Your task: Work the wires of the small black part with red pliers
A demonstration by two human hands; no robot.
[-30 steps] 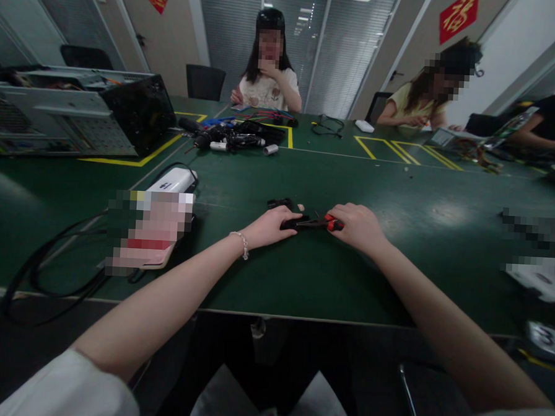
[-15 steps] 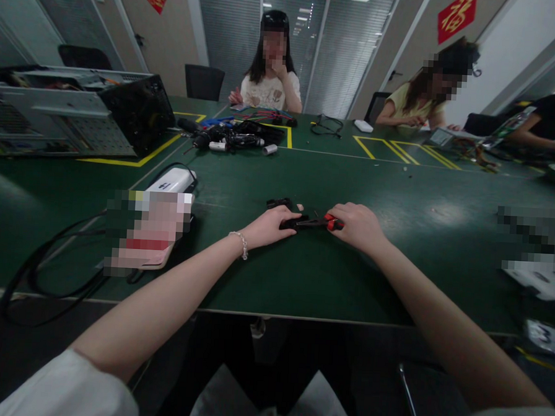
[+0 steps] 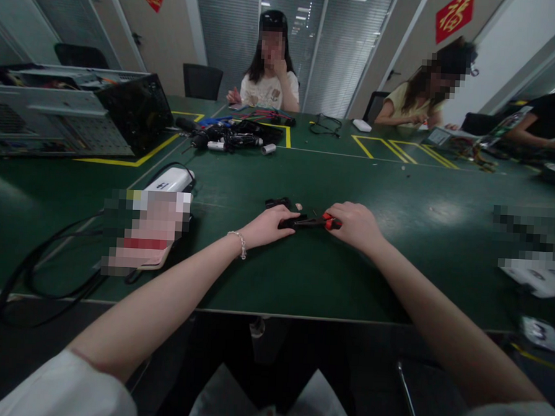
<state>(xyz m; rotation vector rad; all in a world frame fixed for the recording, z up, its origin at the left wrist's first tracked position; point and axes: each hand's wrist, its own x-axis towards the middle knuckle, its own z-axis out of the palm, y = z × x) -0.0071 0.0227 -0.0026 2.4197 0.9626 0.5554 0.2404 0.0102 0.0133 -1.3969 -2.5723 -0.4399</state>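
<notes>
By the left hand (image 3: pixel 271 225) a small black part (image 3: pixel 300 218) is pinched, in from the near edge of the tabletop (image 3: pixel 273 282). Red-handled needle-nose pliers (image 3: pixel 330 223) are gripped in the right hand (image 3: pixel 356 227), their tips at the part.

A dark green tabletop (image 3: pixel 255 278), crossed by pale seams and marked with yellow tape (image 3: pixel 364 147), carries everything; at the far left lies a computer case (image 3: pixel 77 120); right of it sit a tangle of dark cables (image 3: pixel 237 133) and a white cylinder (image 3: pixel 268 149); nearer, a white block (image 3: pixel 175 179) lies near looping black cord (image 3: pixel 27 269); towards the middle rest a small black part (image 3: pixel 276 202) and a pale scrap (image 3: pixel 298 206); across the far side are a thin cable (image 3: pixel 326 125) and a white box (image 3: pixel 362 125).
</notes>
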